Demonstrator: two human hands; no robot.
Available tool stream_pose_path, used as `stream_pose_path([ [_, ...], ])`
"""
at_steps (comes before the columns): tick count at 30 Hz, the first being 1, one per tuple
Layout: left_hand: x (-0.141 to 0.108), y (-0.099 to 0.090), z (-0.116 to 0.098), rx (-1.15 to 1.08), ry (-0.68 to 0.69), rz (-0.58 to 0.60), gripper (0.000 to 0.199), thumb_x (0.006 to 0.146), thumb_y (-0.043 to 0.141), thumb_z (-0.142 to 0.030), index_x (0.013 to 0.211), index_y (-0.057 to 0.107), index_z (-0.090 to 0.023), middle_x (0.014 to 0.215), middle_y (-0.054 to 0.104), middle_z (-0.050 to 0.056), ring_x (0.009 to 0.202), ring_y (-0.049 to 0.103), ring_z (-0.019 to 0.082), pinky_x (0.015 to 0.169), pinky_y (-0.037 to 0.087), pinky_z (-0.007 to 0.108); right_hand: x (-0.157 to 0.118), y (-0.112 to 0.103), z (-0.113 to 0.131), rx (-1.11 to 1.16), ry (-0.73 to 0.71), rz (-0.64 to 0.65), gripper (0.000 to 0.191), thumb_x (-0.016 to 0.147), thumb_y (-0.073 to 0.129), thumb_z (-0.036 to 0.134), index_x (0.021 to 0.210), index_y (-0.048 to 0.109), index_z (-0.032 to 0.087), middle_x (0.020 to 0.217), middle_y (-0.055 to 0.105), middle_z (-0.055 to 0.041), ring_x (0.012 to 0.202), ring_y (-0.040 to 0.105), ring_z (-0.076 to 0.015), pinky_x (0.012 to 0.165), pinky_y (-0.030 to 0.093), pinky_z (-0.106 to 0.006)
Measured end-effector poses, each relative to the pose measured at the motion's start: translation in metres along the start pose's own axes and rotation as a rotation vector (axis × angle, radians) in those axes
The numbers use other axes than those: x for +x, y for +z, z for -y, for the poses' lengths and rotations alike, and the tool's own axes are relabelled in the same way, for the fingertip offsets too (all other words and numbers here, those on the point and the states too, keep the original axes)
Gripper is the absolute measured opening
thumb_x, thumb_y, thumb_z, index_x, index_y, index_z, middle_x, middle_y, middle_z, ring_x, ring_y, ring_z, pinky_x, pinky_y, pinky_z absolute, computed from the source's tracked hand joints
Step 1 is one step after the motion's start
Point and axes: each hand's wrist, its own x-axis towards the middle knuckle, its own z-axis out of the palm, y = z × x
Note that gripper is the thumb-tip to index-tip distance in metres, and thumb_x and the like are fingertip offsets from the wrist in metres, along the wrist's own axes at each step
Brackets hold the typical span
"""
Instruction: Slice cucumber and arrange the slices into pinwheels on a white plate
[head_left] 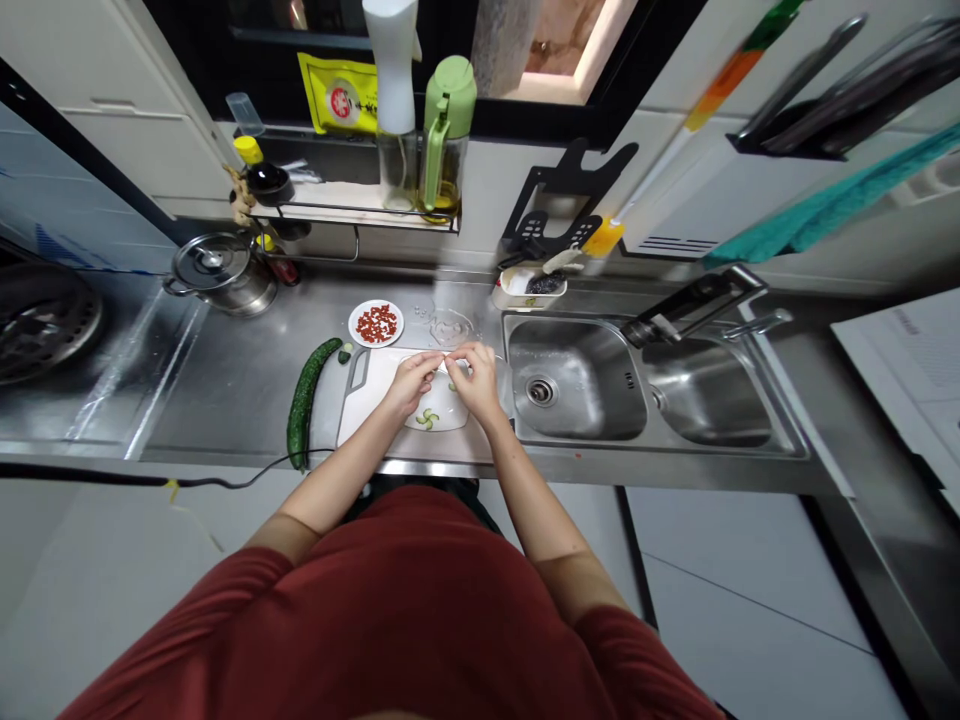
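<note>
My left hand (414, 384) and my right hand (477, 380) meet over a white plate (450, 424), fingertips pinched together. Whatever small thing they hold between them is too small to name. On the plate, below my hands, thin green cucumber slices (427, 419) lie in a fan, and a bit more green shows by my right fingers. The plate rests on a white cutting board (369, 400) with a grey handle edge. Left of the board lies a long, dark green cucumber (304, 400), with a cut cucumber end (344, 355) near its tip.
A small white plate of chopped red pieces (376, 324) sits behind the board. Rightward are a double steel sink (574, 380) and faucet (694, 310). A lidded pot (221, 275) stands back left. Bottles, including a green-topped oil bottle (448, 130), stand on the wall shelf.
</note>
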Motion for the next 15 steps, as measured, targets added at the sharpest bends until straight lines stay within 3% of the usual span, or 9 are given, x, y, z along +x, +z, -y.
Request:
stream_pose_path([
  [9, -0.001, 0.0, 0.005, 0.113, 0.05, -0.038, 0.031, 0.063, 0.074, -0.036, 0.086, 0.067, -0.016, 0.069, 0.055, -0.001, 0.048, 0.038, 0.002, 0.039, 0.016, 0.015, -0.006, -0.005, -0.001, -0.001, 0.009, -0.007, 0.015, 0.087, 0.053, 0.032, 0.082, 0.063, 0.023, 0.093, 0.058, -0.0041, 0.098, 0.049, -0.0216, 0.09, 0.035, -0.037],
  [15, 0.013, -0.014, 0.02, 0.442, 0.263, -0.151, 0.018, 0.066, 0.07, -0.03, 0.078, 0.066, -0.017, 0.074, 0.062, 0.001, 0.064, 0.051, 0.008, 0.06, 0.038, 0.019, -0.013, -0.009, -0.034, -0.029, 0.043, -0.014, 0.011, 0.085, 0.055, 0.028, 0.079, 0.062, 0.022, 0.093, 0.058, -0.0036, 0.099, 0.048, -0.0209, 0.092, 0.034, -0.037],
])
